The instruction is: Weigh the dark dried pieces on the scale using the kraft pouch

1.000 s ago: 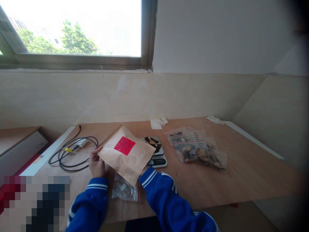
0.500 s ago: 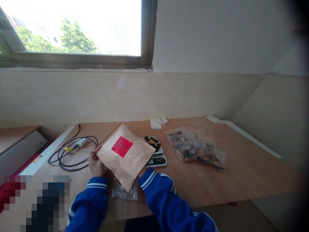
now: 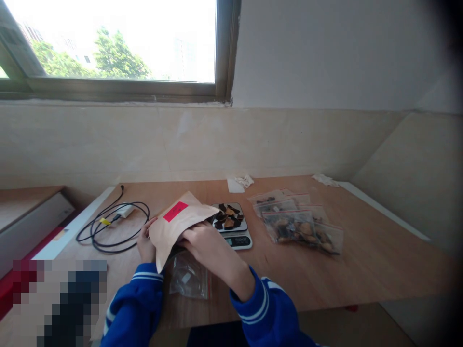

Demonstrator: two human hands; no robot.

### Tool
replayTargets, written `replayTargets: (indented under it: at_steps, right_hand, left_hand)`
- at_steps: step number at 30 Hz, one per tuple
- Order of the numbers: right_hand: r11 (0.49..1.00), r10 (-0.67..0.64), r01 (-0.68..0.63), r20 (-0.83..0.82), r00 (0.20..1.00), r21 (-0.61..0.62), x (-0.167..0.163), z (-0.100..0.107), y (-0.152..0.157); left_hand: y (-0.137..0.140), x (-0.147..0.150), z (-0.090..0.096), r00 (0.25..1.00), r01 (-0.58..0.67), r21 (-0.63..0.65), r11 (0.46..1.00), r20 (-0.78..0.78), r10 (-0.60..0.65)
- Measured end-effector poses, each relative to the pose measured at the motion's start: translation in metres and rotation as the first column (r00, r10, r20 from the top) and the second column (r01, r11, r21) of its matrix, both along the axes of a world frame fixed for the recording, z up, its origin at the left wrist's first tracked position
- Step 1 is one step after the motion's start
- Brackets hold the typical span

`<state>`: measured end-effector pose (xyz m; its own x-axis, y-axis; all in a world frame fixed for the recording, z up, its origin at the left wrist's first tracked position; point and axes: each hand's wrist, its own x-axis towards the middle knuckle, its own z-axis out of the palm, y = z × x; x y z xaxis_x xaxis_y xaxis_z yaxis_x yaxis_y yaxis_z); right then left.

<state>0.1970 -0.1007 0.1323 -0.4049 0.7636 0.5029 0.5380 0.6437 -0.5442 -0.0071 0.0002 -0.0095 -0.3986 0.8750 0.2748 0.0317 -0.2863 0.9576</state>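
The fingers (image 3: 191,234) of the right hand (image 3: 204,243) curl at the open mouth of a kraft paper envelope (image 3: 177,224), their tips hidden inside it, so whether they pinch anything there cannot be told. The left hand (image 3: 145,246) clamps the envelope's left edge, thumb on the front. The envelope is flat, matte tan, creased, with a red square label (image 3: 175,211), and is held tilted just above the desk (image 3: 361,260), which is smooth pale wood.

Under the hands lies a crinkled clear zip bag (image 3: 190,279) with a red seal strip. Just beyond the envelope stands a small digital scale (image 3: 233,229), its platform carrying dark and tan dried pieces. Right of it, overlapping clear zip bags (image 3: 296,221) hold similar brown pieces. A coiled black cable (image 3: 115,226) lies to the left.
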Motion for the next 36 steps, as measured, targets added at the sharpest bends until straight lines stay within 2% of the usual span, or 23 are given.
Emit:
replayTargets:
  at_steps: [2,4,6,8,13,17,20,23,27,30,32,36]
  right_hand:
    - [0.999,0.022,-0.025,-0.069,0.997,-0.041,0.015,0.007,-0.006]
    - [0.994,0.041,-0.063,-0.231,0.972,-0.088,0.027,0.010,-0.009]
    - [0.986,0.026,-0.091,-0.419,0.908,-0.136,0.034,0.009,-0.009]
    - [0.977,0.007,-0.122,-0.540,0.842,-0.178,0.037,0.006,-0.007]
    - [0.946,0.012,-0.223,-0.659,0.752,-0.237,0.037,0.001,-0.005]
    - [0.934,-0.001,-0.251,-0.704,0.710,-0.255,0.036,-0.002,-0.006]
    - [0.965,-0.089,-0.113,-0.701,0.707,-0.236,0.037,-0.003,-0.006]
    - [0.985,-0.147,0.042,-0.683,0.715,-0.168,0.038,0.000,-0.006]
    - [0.994,-0.101,0.105,-0.558,0.824,-0.025,0.039,0.007,-0.009]
    - [0.982,-0.098,0.153,-0.397,0.912,0.110,0.040,0.010,-0.010]
    - [0.967,-0.141,0.194,-0.290,0.947,0.164,0.040,0.012,-0.010]
    - [0.922,-0.299,0.311,-0.084,0.950,0.230,0.040,0.017,-0.011]
  left_hand:
    - [0.000,0.000,-0.002,1.000,-0.025,-0.003,1.000,0.009,0.025]
    - [0.001,0.001,-0.003,0.998,-0.048,-0.015,0.999,0.032,0.048]
    - [0.001,0.002,-0.003,0.996,-0.065,-0.019,0.998,0.054,0.066]
    - [0.002,0.002,-0.005,0.995,-0.081,-0.026,0.996,0.057,0.083]
    - [0.008,-0.002,-0.012,0.995,-0.100,-0.062,0.993,0.024,0.101]
    - [0.009,-0.002,-0.011,0.994,-0.076,-0.086,0.993,0.075,0.083]
    - [0.005,0.002,-0.005,0.995,-0.061,-0.077,0.995,0.076,0.066]
    - [0.000,0.004,0.003,0.997,-0.038,-0.054,0.998,0.063,0.041]
    - [-0.004,0.006,0.008,0.997,0.013,-0.060,0.998,0.081,-0.008]
    - [-0.003,0.005,0.005,0.997,0.037,-0.037,0.999,0.076,-0.034]
    - [-0.001,0.003,0.002,0.997,0.055,-0.005,0.998,0.058,-0.055]
    - [0.001,0.000,-0.002,0.994,0.113,0.027,0.993,0.004,-0.113]
